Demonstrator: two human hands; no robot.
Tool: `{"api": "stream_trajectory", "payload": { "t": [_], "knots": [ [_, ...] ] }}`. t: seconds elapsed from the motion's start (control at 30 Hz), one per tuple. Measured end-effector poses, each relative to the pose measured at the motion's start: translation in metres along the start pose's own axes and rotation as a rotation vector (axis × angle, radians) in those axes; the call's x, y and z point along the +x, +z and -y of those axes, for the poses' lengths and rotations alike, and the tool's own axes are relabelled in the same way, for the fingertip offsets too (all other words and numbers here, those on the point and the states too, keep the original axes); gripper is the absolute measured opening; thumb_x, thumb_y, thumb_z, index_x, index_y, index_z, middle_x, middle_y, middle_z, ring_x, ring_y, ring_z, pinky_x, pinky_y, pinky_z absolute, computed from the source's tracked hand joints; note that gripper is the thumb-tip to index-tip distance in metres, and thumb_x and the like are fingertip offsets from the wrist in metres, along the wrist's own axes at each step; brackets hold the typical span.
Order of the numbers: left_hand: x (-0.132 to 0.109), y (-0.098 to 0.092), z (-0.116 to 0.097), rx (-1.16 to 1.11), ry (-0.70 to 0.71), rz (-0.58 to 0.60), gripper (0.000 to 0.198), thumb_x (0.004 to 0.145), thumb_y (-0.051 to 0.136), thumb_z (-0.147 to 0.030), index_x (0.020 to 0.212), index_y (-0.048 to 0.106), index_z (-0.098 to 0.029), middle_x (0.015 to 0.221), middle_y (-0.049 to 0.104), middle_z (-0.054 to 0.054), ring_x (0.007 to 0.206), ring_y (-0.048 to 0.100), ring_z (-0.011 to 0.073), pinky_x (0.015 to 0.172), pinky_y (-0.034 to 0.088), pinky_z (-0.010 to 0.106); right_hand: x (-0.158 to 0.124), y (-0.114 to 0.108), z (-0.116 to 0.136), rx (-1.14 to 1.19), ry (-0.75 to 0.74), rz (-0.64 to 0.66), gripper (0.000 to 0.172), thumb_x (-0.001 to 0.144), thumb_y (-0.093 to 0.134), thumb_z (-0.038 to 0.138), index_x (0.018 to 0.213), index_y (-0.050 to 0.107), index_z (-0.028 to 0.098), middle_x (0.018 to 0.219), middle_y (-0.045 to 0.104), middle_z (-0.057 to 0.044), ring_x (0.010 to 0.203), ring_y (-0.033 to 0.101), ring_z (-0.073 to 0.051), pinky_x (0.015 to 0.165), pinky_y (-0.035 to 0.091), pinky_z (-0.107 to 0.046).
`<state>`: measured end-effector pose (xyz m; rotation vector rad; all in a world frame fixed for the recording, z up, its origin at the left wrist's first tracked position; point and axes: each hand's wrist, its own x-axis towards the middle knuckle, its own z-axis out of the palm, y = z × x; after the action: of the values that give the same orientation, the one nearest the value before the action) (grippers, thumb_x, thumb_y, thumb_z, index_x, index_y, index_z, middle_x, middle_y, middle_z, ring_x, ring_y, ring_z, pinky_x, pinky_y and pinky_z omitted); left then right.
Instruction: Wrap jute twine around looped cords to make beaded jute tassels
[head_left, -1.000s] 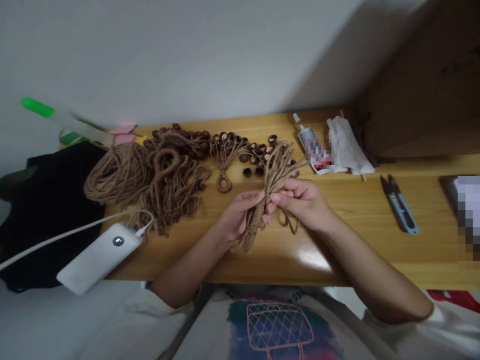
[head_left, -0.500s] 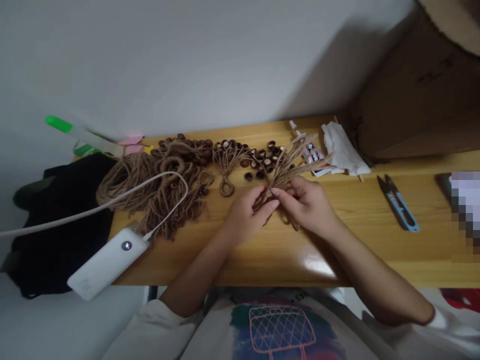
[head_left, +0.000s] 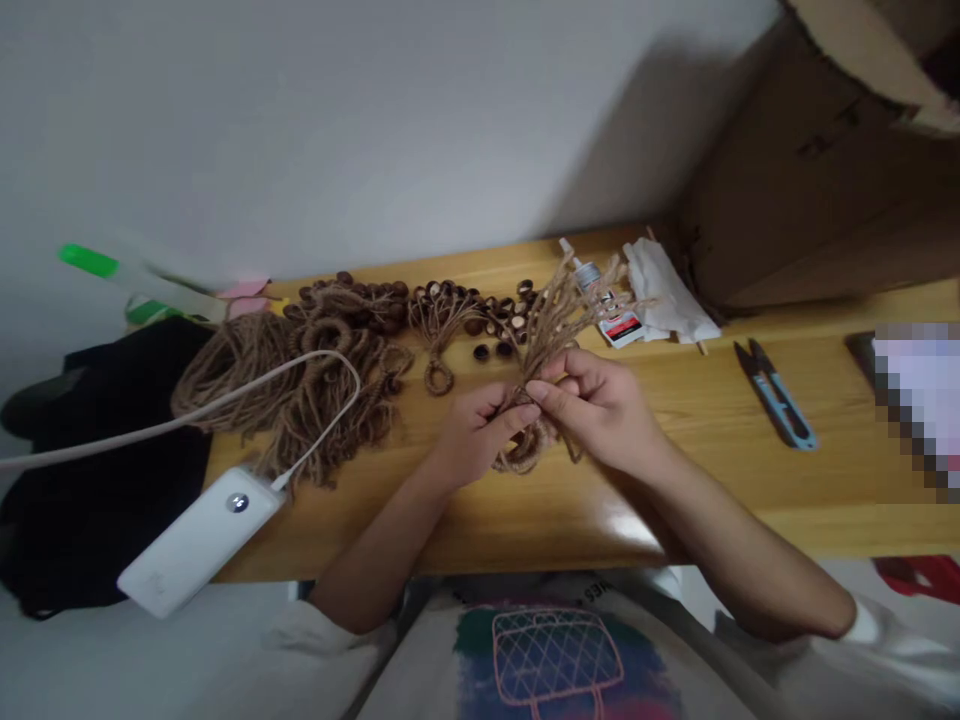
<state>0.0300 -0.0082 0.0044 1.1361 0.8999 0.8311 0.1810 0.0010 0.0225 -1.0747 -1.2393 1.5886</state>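
Note:
Between my two hands is a bundle of brown jute cords (head_left: 559,315), its loose ends fanning up and away from me. A wrapped cord loop (head_left: 523,455) hangs below my fingers at the near end of the bundle. My left hand (head_left: 480,430) pinches the bundle where loop and strands meet. My right hand (head_left: 600,405) is closed at the same spot, thumb and forefinger pressed on the cord. Just beyond lie several brown nut-like shells (head_left: 519,322). To the left rests a similar looped cord piece (head_left: 439,375).
A jute heap (head_left: 322,400) and white power bank (head_left: 201,540) with its cable lie left, beside black cloth (head_left: 112,450). A glue tube (head_left: 585,270), white packet (head_left: 667,290), thread snips (head_left: 776,395) and cardboard box (head_left: 817,200) are to the right on the wooden table (head_left: 697,500).
The wrapped loop now shows below my fingers, where it was mostly covered by my left hand. The strands stand more upright. The whole view has shifted slightly.

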Motion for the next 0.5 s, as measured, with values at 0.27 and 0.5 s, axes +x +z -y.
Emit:
{"api": "stream_trajectory", "payload": {
  "t": [0.27, 0.5],
  "knots": [
    [-0.008, 0.005, 0.008, -0.589, -0.16, 0.263, 0.034, 0.077, 0.066, -0.046, 0.08, 0.057, -0.013, 0.059, 0.067, 0.003, 0.045, 0.063, 0.0153, 0.042, 0.05, 0.022, -0.003, 0.004, 0.001, 0.363, 0.069, 0.111, 0.034, 0.071, 0.073, 0.041, 0.065, 0.049, 0.018, 0.043, 0.054, 0.006, 0.027, 0.045, -0.006, 0.027, 0.029, -0.016],
    [0.0, 0.0, 0.011, -0.538, -0.219, 0.155, 0.036, 0.072, 0.07, -0.047, 0.074, 0.056, -0.014, 0.052, 0.063, -0.001, 0.039, 0.059, 0.0121, 0.037, 0.045, 0.018, 0.01, 0.005, -0.02, 0.517, 0.147, 0.119, 0.038, 0.066, 0.077, 0.042, 0.064, 0.048, 0.017, 0.036, 0.042, 0.012, 0.023, 0.023, 0.0, 0.026, 0.015, -0.013]
  ]
}}
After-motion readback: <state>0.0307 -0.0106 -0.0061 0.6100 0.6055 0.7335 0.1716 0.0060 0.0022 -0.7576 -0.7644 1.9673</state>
